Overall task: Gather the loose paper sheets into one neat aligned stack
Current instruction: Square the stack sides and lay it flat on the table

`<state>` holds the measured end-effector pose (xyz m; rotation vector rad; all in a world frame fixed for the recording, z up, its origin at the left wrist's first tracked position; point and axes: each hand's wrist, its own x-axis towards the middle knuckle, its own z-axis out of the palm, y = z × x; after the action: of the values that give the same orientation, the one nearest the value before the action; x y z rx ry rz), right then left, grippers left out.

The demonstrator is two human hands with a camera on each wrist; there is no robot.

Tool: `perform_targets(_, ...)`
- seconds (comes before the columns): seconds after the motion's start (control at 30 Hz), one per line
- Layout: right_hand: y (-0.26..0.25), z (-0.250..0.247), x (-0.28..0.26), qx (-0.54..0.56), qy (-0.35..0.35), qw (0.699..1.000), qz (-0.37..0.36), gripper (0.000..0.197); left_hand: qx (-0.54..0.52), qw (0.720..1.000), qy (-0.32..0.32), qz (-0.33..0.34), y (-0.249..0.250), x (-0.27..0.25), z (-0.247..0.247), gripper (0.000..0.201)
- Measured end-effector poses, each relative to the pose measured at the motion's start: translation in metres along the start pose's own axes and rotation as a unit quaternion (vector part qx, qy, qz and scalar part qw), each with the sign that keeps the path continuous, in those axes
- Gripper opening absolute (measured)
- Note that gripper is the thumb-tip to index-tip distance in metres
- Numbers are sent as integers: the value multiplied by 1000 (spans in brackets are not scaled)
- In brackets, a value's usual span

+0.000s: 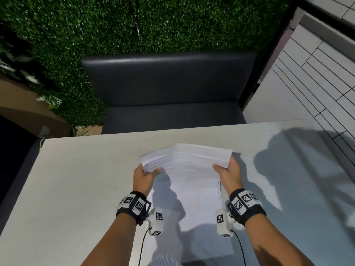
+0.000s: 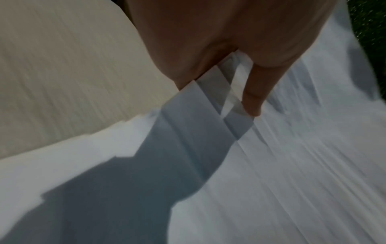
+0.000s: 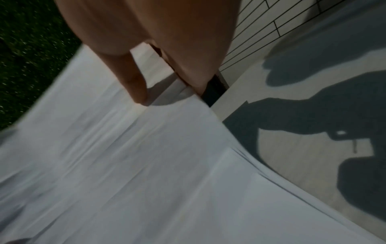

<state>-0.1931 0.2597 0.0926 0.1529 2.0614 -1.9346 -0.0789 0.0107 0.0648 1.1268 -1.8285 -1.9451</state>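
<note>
A bundle of white paper sheets (image 1: 185, 162) is held upright over the pale table (image 1: 76, 179), its top edges fanned and uneven. My left hand (image 1: 146, 174) grips the bundle's left side, thumb in front. My right hand (image 1: 227, 172) grips its right side the same way. In the left wrist view the thumb (image 2: 253, 92) presses on the offset sheets (image 2: 292, 165). In the right wrist view the thumb (image 3: 133, 84) lies on the sheets (image 3: 146, 165), whose right edges are stepped. Fingers behind the paper are hidden.
A dark padded bench (image 1: 169, 87) stands past the table's far edge, backed by a green hedge wall (image 1: 134, 22). Tiled floor (image 1: 317, 73) lies to the right. Cables (image 1: 142, 246) run from the wrist cameras toward me.
</note>
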Motion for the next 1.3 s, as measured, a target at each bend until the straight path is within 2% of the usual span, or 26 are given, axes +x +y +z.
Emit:
perform_targets(0.13,0,-1,9,-23,-2,1000,-12,45,15,1000,-14,1,-2,4,-3,34)
perform_targets(0.2,7,-2,13,-48,-6,999,-2,44,22,999,-41,-15,-6,4,-5,39)
perform_targets(0.3,22,-5,24,-117,-5,993,24,40,59,992,-84,-77,-18,6,-9,64)
perform_targets(0.37,33,-8,30,-162,-16,985,63,47,133,984,-79,-89,-29,8,-14,71)
perform_targets(0.43,47,-14,29,-205,-35,971,115,54,191,972,-80,-108,-44,6,-21,59)
perform_targets(0.5,61,-20,21,-230,-56,959,157,48,211,963,-85,-142,-63,1,-26,50)
perform_targets(0.57,68,-26,9,-238,-65,952,179,47,185,964,-80,-176,-77,-5,-31,46)
perform_targets(0.67,79,-39,1,-204,-89,946,235,42,117,967,-84,-212,-76,-16,-35,22)
perform_targets(0.7,81,-45,-2,-205,-108,938,257,43,125,962,-99,-223,-74,-20,-37,24)
perform_targets(0.73,84,-50,-4,-219,-128,927,277,48,140,957,-126,-221,-78,-22,-40,33)
perform_targets(0.8,87,-57,-12,-243,-160,911,292,56,212,941,-169,-205,-83,-31,-45,67)
perform_targets(0.83,89,-58,-16,-258,-173,905,290,57,232,937,-169,-201,-87,-33,-47,78)
perform_targets(0.9,91,-58,-25,-279,-203,896,280,58,240,936,-162,-202,-90,-37,-48,86)
perform_targets(0.97,96,-57,-30,-277,-204,901,264,64,237,940,-151,-191,-88,-36,-46,83)
perform_targets(1.03,97,-58,-27,-229,-165,927,247,65,207,956,-127,-163,-82,-30,-44,75)
perform_targets(1.17,63,-52,-17,-63,-79,975,197,42,104,990,-84,-43,-35,-25,-31,56)
perform_targets(1.3,15,-38,-13,9,-25,997,74,28,36,996,-43,75,13,-24,-17,37)
